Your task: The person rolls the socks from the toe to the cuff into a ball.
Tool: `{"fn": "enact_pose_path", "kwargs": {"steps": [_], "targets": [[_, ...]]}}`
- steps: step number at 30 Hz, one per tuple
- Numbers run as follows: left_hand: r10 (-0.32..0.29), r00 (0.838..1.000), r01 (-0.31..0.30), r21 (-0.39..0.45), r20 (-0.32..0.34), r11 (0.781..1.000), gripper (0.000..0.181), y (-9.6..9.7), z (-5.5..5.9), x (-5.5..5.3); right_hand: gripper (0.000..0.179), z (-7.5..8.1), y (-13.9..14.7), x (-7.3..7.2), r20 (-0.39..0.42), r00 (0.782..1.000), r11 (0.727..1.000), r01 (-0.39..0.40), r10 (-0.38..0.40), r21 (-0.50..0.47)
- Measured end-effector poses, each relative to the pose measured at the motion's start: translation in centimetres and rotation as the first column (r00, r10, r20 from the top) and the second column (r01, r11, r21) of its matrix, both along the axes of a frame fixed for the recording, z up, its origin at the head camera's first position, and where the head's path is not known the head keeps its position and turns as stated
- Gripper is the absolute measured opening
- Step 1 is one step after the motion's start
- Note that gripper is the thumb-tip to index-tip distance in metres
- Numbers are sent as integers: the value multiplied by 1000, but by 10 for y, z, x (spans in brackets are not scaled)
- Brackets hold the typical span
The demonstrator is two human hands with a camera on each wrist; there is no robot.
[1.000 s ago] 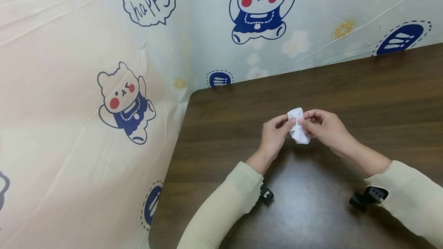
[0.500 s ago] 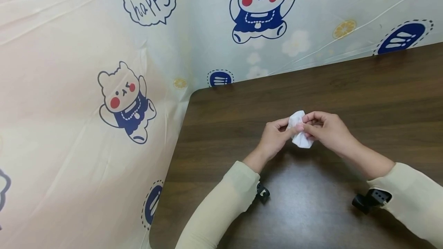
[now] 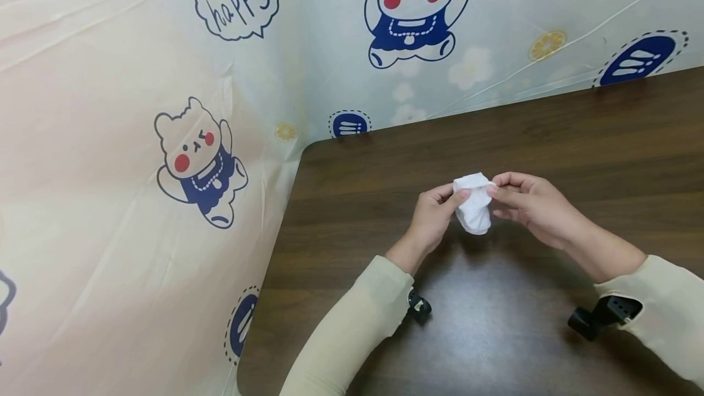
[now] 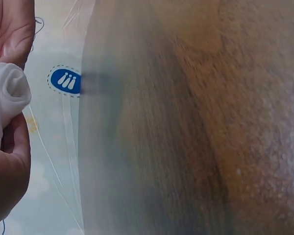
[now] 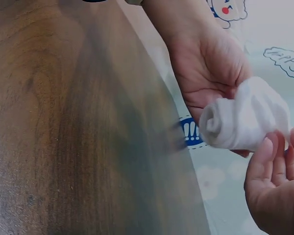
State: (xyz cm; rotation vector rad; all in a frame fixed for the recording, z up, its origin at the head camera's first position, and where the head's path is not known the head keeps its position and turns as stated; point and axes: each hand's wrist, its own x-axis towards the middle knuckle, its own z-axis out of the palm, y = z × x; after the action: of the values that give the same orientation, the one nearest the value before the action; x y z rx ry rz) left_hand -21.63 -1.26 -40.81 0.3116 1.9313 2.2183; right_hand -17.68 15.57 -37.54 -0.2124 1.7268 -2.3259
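A rolled white sock [image 3: 474, 214] is held above the table between both hands. My left hand [image 3: 431, 217] grips its left side, thumb in front and fingers behind. My right hand [image 3: 536, 205] pinches the upper right edge between thumb and forefinger, the other fingers standing apart from the fabric. In the right wrist view, the sock [image 5: 255, 115] shows a spiral rolled end, with a looser layer stretched towards the right fingertips. The left wrist view catches only part of the coiled sock [image 4: 12, 95] at its left edge.
A dark wood table [image 3: 352, 212] lies beneath the hands. Printed cloth sheets [image 3: 330, 35] hang along its left and far edges. Black wrist cameras [image 3: 605, 316] sit at both sleeve cuffs.
My right hand has shifted rightwards, drawing the sock's upper edge out. The sock looks wider and more spread than before, while the left hand stays nearly in place.
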Motion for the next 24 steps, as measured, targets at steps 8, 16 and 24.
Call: {"fn": "enact_pose_path", "kwargs": {"steps": [8, 16, 24], "targets": [[-5, 998, 1, -70, -60, 998, 26, 2, -18, -8, 5, -7, 5, -5, 48, 994, 968, -83, 97, -237], [-44, 999, 46, 56, -26, 997, 22, 0, -7, -2, 9, -6, 7, -8, 19, 988, 969, -145, 152, -200], [-47, 998, 47, 17, -28, 999, 19, 1, -8, -2, 22, -3, -7, -5, -406, 903, 763, 361, -142, 535]]}}
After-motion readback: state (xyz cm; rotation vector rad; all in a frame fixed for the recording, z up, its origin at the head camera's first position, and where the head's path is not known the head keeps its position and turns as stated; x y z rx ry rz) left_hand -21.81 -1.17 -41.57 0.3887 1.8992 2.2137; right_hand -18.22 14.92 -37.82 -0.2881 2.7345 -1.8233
